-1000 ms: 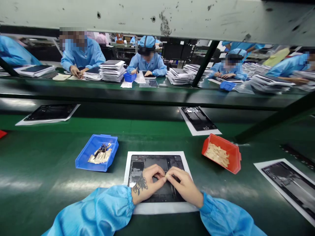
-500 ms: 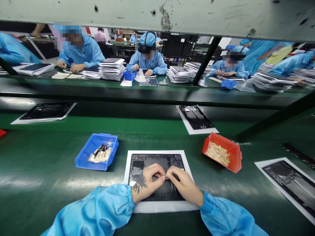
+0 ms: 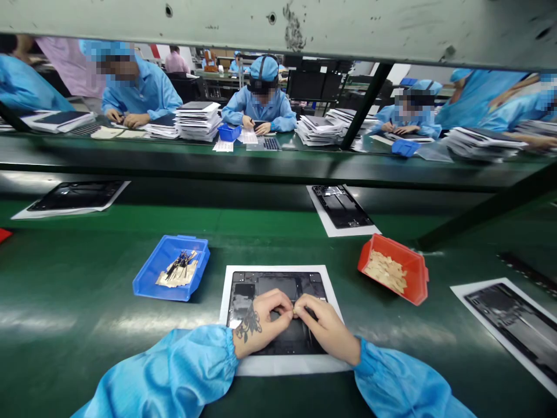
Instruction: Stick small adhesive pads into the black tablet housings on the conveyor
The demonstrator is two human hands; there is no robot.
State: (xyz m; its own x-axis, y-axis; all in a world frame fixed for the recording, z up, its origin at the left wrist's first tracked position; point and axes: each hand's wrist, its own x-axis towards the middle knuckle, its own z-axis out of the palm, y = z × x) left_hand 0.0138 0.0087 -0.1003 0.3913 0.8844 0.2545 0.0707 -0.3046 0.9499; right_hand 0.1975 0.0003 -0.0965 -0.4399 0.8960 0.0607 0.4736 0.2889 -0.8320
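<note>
In front of me a black tablet back housing [image 3: 278,284] lies on a white sheet [image 3: 287,367]. Both hands are over its middle, fingertips meeting. My left hand [image 3: 267,320], tattooed on the back, is closed in a pinch. My right hand [image 3: 324,326] pinches too, thumb and forefinger against the left fingertips. A tiny pale bit shows between them, too small to name. Beyond, on the left, a blue bin [image 3: 145,277] holds black-and-gold cables on tan pieces. To the right a red bin [image 3: 418,276] contains several flat tan pieces.
More black housings on white sheets lie at the far left [image 3: 76,196], far centre-right [image 3: 342,208] and right [image 3: 516,316]. A dark green post [image 3: 491,206] slants down on the right. Across a raised ledge [image 3: 261,165], co-workers in blue sit behind stacked sheets [image 3: 198,122].
The two far housings have slid slightly left. My hands stay almost still over the housing, still pinched together. Some co-workers across the ledge have shifted a little.
</note>
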